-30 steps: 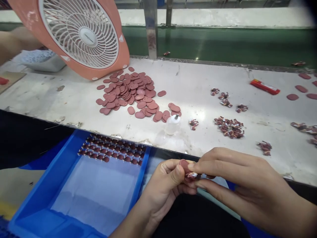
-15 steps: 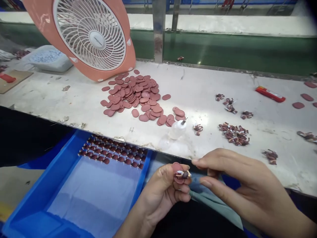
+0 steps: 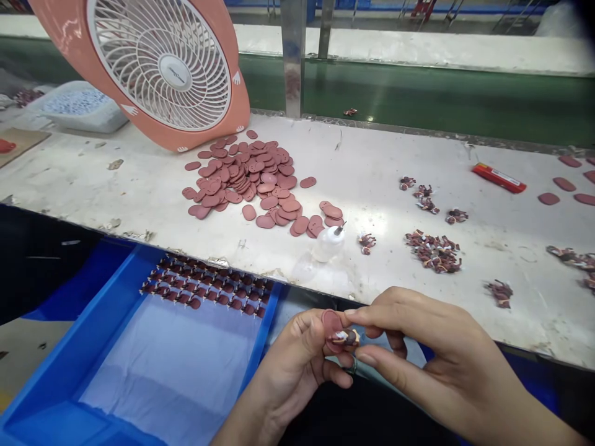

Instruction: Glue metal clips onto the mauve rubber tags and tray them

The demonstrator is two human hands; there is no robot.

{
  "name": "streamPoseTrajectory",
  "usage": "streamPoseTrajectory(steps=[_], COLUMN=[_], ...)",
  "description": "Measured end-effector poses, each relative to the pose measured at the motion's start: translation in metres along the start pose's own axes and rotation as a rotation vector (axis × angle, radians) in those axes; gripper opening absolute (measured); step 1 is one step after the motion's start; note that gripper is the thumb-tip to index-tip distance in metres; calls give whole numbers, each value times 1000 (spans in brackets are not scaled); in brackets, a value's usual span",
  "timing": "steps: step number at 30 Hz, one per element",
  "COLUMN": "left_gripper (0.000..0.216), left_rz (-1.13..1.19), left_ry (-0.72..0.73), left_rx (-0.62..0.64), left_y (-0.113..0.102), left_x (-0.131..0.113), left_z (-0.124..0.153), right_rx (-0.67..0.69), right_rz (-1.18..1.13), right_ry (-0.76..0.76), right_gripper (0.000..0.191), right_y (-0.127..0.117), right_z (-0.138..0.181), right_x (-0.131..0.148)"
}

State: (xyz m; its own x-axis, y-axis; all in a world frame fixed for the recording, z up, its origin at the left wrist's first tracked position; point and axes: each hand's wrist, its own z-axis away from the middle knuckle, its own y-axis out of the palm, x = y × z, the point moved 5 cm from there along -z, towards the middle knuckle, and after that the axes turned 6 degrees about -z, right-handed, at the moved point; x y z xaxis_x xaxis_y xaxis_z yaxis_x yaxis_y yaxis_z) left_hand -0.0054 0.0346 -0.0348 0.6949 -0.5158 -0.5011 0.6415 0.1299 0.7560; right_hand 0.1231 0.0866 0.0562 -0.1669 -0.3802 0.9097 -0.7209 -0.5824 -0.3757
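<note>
My left hand [image 3: 300, 362] is closed around a reddish-brown oval disc [image 3: 333, 322] with a small dark multicoloured piece [image 3: 346, 337] lying against it. My right hand [image 3: 418, 347] comes in from the right, thumb and forefinger pinched at that small piece. Both hands are below the table's front edge. A pile of the same oval discs [image 3: 253, 183] lies on the white worktable [image 3: 372, 179]. A small clear squeeze bottle [image 3: 328, 243] lies near the pile. Heaps of small dark pieces [image 3: 433, 253] lie to the right.
A blue bin [image 3: 106, 297] at lower left holds rows of finished pieces [image 3: 204, 288] on a white liner. A pink-framed fan [image 3: 158, 62] stands at the back left. A red lighter [image 3: 499, 178] lies far right. A white tray [image 3: 77, 108] sits far left, a green belt behind.
My right hand drew back from the disc half a second ago and has now returned to pinch the small piece against it. The left hand kept hold of the disc.
</note>
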Motion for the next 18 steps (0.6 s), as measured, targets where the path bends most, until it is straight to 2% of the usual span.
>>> streamPoseTrajectory(steps=[7,11,13,15,18], left_gripper=[40,57,56,41,33], left_rz=[-57,-94,-112,-152,-242], left_ry=[17,22,98,246,432], left_rx=[24,24,-79,-246,-392], left_y=[0,-1,-7,-14,-16], left_x=[-3,-3,-5,-9,-15], left_z=[-1,1,3,8,16], right_rx=[-1,-95,-200,-294,-325], right_rz=[-12,59,187,340,473], right_ry=[-41,-129,-201,-278,-384], right_gripper=[28,21,19,25,35], right_y=[1,3,5,9,21], right_z=[-2,-1,1,6,9], right_x=[-4,-1,0,-1,-5])
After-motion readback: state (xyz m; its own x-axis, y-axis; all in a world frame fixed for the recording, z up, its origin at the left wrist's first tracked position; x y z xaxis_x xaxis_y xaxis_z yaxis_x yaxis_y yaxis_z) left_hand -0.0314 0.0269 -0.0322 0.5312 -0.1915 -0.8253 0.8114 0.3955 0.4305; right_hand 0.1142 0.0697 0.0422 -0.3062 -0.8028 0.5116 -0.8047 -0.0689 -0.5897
